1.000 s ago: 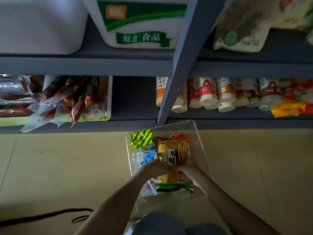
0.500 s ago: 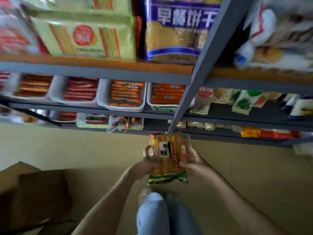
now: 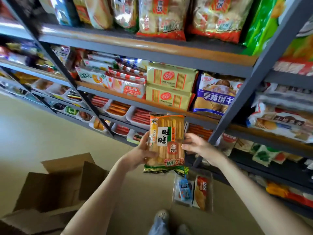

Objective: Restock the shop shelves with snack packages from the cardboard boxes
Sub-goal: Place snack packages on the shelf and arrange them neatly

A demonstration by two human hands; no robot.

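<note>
Single head-worn wide-angle view, facing shelves [image 3: 138, 52] close ahead, tilted down; left hand [image 3: 140, 155], right hand [image 3: 200, 146] near, centre frame.

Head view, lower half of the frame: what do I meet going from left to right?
Open cardboard box → left hand → rice cracker package → right hand → green-and-white packets on a low shelf.
</note>
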